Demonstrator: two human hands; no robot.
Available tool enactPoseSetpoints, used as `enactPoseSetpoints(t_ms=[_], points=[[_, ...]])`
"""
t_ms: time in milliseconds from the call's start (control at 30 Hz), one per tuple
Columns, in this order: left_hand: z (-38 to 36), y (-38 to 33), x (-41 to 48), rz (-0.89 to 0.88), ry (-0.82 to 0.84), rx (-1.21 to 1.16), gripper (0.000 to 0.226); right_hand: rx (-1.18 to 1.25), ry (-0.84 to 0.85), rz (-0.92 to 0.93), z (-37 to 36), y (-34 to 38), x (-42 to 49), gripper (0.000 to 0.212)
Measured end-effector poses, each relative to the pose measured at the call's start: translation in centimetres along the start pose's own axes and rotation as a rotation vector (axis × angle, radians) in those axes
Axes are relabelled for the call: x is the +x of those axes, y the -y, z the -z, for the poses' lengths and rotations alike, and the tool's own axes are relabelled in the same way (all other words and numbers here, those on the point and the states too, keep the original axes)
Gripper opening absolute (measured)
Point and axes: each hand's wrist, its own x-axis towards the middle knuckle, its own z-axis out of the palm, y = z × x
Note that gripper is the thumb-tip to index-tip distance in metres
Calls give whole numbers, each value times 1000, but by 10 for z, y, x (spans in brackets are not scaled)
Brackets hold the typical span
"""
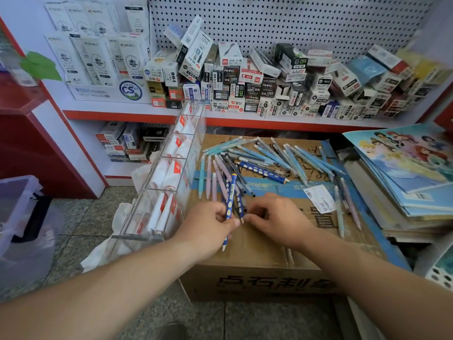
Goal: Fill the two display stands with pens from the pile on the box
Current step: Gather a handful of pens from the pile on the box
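A clear display stand (199,120) stands beside the box (259,251). The left hand (208,225) grips dotted blue pens (230,204). The right hand (278,217) curls at their tips; whether it holds one is unclear. The pen pile (269,157) lies on the box, with books (404,175) to its right.

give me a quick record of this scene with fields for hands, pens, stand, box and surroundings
left hand: grips dotted blue pens
right hand: fingers at the tips of those pens; grip unclear
pen pile: mostly light blue, some pink, spread loose on the cardboard box
display stand: clear, divided, left of box, holding white and red items
second stand: not seen
right of box: stack of books
behind: shelf stacked with small boxes
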Motion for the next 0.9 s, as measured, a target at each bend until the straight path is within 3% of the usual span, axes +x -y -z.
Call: enactPoseSetpoints(t_ms=[100, 167, 300, 533, 733, 900], points=[[-1, -4, -1, -12, 1, -6, 9, 55, -45, -9, 1, 2, -1, 24], [0, -4, -2, -12, -4, 7, 11, 40, 20, 36, 1, 9, 2, 34], [3, 2, 0, 7, -17, 6, 14, -79, 94, 40, -3, 17, 6, 25], [5, 6, 1, 31, -9, -20, 12, 29, 68, -343, 11, 7, 2, 20], [-1, 3, 2, 74, 12, -145, 9, 459, 120, -479, 19, 10, -18, 7], [-7, 0, 1, 161, 123, -356, 40, 710, 148, -354, 19, 27, -39, 8]])
